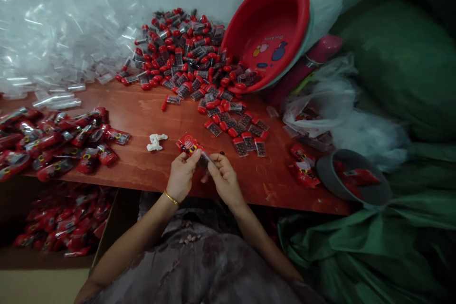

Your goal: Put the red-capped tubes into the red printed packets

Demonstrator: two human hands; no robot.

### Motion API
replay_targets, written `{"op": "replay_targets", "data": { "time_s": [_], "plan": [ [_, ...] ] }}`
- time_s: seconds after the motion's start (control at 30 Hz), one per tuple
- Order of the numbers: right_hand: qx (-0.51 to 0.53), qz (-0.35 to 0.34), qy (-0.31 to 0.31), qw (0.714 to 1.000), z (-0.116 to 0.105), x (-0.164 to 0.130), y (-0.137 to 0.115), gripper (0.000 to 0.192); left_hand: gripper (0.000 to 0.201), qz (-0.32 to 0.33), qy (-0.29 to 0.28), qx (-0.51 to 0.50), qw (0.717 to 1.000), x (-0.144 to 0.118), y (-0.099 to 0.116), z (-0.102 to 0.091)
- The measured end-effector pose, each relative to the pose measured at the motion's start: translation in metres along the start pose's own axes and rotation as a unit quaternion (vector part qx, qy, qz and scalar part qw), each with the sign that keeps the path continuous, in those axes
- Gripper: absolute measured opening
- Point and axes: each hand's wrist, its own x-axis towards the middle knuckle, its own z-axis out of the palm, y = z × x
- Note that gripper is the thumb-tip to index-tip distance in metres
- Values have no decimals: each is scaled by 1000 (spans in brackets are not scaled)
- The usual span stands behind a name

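My left hand is closed on a red printed packet, pinching it between thumb and fingers. Against its lower end sits a small clear container with dark contents, which my right hand grips. Both hands meet over the near edge of the wooden table; I cannot tell how far the container is inside the packet. Crumpled white tissue lies left of them. Ahead and to the right are several loose red-capped containers with dark pellets.
A large heap of red-capped containers spills from a tilted red basin. Clear plastic sleeves pile at back left. Red wrapped packets lie at left, more inside a cardboard box below. A grey bowl stands at right.
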Motion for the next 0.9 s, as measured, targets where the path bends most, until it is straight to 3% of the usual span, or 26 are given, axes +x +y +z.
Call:
{"op": "replay_targets", "data": {
  "time_s": [0.2,0.3,0.47,0.53,0.6,0.67,0.77,0.83,0.9],
  "plan": [
    [29,29,36,998,4,-1,2,26,35,-19,-79,32,996,-5,-2,-5],
    [51,37,15,998,8,6,7,28,35,-33,-70,18,997,-7,0,-11],
    [-63,-66,84,992,18,20,13,33,32,-89,-64,-10,994,-6,0,-20],
    [-136,-108,83,981,13,26,13,28,29,-91,-51,-11,994,-3,12,-27],
    [-234,-136,103,957,-4,33,14,25,23,-54,-15,-12,998,5,39,-41],
    [-355,-146,169,908,-31,41,18,28,17,14,53,-22,998,18,76,-63],
    [-499,-116,215,831,-72,48,33,36,35,125,198,-75,969,36,123,-94],
    [-549,-120,188,806,-85,47,45,34,38,177,235,-60,954,42,127,-100],
    [-571,-129,170,793,-84,43,55,33,28,221,224,59,947,44,107,-89]
  ]
}}
